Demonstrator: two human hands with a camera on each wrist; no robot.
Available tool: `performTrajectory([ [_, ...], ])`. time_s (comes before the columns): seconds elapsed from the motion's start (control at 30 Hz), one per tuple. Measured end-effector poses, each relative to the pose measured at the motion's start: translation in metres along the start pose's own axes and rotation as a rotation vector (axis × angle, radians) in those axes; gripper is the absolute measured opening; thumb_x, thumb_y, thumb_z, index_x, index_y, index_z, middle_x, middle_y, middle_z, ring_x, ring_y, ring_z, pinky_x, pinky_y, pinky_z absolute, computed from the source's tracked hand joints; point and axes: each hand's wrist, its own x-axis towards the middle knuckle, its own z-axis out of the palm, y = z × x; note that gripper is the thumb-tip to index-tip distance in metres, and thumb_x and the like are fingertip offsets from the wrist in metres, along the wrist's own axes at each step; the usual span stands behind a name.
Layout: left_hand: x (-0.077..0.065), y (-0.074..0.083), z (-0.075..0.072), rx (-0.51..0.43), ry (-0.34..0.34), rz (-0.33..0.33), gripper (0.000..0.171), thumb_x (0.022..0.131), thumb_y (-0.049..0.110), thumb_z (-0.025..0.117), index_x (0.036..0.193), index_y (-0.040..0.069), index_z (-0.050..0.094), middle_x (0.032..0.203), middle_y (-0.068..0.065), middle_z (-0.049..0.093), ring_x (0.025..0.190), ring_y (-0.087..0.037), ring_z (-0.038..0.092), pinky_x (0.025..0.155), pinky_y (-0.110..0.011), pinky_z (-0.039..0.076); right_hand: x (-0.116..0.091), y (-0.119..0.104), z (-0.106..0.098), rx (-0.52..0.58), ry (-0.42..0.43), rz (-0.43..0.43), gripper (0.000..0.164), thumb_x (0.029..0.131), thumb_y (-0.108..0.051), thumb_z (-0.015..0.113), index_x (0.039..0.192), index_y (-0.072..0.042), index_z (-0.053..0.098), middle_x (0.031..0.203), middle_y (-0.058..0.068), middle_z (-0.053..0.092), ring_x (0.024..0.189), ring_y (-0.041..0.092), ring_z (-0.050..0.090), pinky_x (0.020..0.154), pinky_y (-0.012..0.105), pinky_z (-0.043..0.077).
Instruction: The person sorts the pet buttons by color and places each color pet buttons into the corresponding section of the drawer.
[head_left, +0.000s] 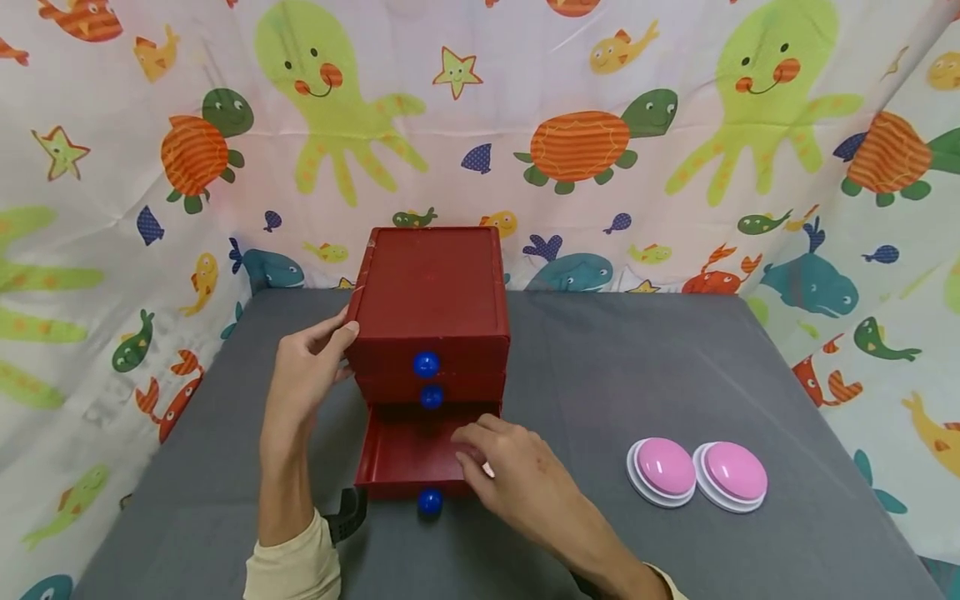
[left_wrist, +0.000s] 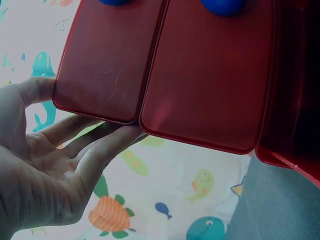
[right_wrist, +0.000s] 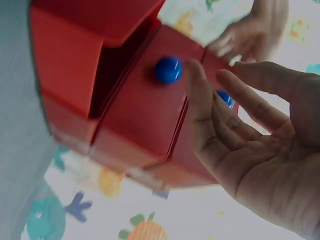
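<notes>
A red drawer chest (head_left: 431, 283) with blue knobs stands on the grey table, and its bottom drawer (head_left: 375, 454) is pulled out toward me. My left hand (head_left: 303, 367) rests on the chest's left side near the upper front corner. Its thumb lies at the top edge, its spread fingers (left_wrist: 107, 150) against the side wall. Over the right part of the pulled-out drawer hovers my right hand (head_left: 517, 471), fingers loosely bent, with nothing visible between them in the right wrist view. The top knob (head_left: 427, 364) and the middle knob (head_left: 431, 397) sit on pushed-in drawers. The bottom knob (head_left: 430, 502) faces me.
Two pink push buttons (head_left: 666, 467) on white bases stand side by side on the table (head_left: 622, 358), right of the chest. A cloth (head_left: 480, 108) printed with sea animals hangs behind the table and along both sides.
</notes>
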Motion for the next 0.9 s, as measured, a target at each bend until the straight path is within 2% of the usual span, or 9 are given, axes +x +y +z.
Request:
performTrajectory([
  [0.1, 0.000, -0.001, 0.001, -0.002, -0.001, 0.007, 0.062, 0.106, 0.044, 0.055, 0.160, 0.015, 0.042, 0.164, -0.010, 0.046, 0.139, -0.037, 0.060, 0.100, -0.043, 0.056, 0.000, 0.013, -0.009, -0.021, 0.027, 0.079, 0.020, 0.092, -0.015, 0.079, 0.112, -0.012, 0.078, 0.102, 0.001, 0.074, 0.079, 0.009, 0.067, 0.070, 0.017, 0.059],
  [0.23, -0.001, -0.001, 0.002, -0.003, -0.004, 0.001, 0.062, 0.106, 0.043, 0.055, 0.160, 0.016, 0.042, 0.164, -0.012, 0.046, 0.139, -0.036, 0.060, 0.100, -0.043, 0.056, 0.000, 0.034, -0.024, -0.044, 0.015, 0.212, 0.029, 0.090, -0.014, 0.081, 0.118, -0.013, 0.077, 0.110, 0.004, 0.073, 0.087, 0.014, 0.069, 0.069, 0.020, 0.059],
  [0.33, -0.001, -0.001, 0.003, 0.001, -0.011, -0.002, 0.062, 0.106, 0.044, 0.056, 0.160, 0.017, 0.042, 0.164, -0.012, 0.046, 0.138, -0.036, 0.060, 0.100, -0.042, 0.056, -0.003, 0.051, -0.039, -0.071, 0.013, 0.289, 0.032, 0.090, -0.012, 0.081, 0.121, -0.012, 0.076, 0.117, 0.009, 0.072, 0.095, 0.022, 0.071, 0.075, 0.030, 0.063],
  [0.53, -0.001, 0.001, 0.002, 0.019, -0.010, 0.003, 0.061, 0.106, 0.044, 0.056, 0.159, 0.017, 0.044, 0.163, -0.011, 0.048, 0.135, -0.037, 0.062, 0.100, -0.043, 0.056, -0.017, 0.085, -0.061, -0.156, -0.004, 0.363, 0.035, 0.090, -0.011, 0.080, 0.124, -0.005, 0.073, 0.124, 0.019, 0.070, 0.106, 0.034, 0.071, 0.088, 0.053, 0.062],
  [0.7, -0.001, 0.002, 0.003, 0.023, -0.010, 0.015, 0.059, 0.106, 0.044, 0.056, 0.159, 0.019, 0.045, 0.162, -0.011, 0.049, 0.133, -0.038, 0.063, 0.100, -0.044, 0.057, -0.035, 0.116, -0.071, -0.187, -0.112, 0.424, 0.043, 0.088, -0.013, 0.083, 0.128, -0.003, 0.070, 0.126, 0.024, 0.067, 0.111, 0.040, 0.067, 0.094, 0.060, 0.059],
  [0.9, -0.001, 0.001, 0.002, 0.023, -0.014, 0.024, 0.058, 0.106, 0.042, 0.056, 0.158, 0.018, 0.046, 0.162, -0.012, 0.050, 0.131, -0.038, 0.064, 0.099, -0.042, 0.058, -0.054, 0.145, -0.077, -0.248, -0.282, 0.493, 0.059, 0.081, -0.017, 0.089, 0.132, 0.000, 0.065, 0.118, 0.027, 0.065, 0.101, 0.042, 0.065, 0.085, 0.064, 0.057],
])
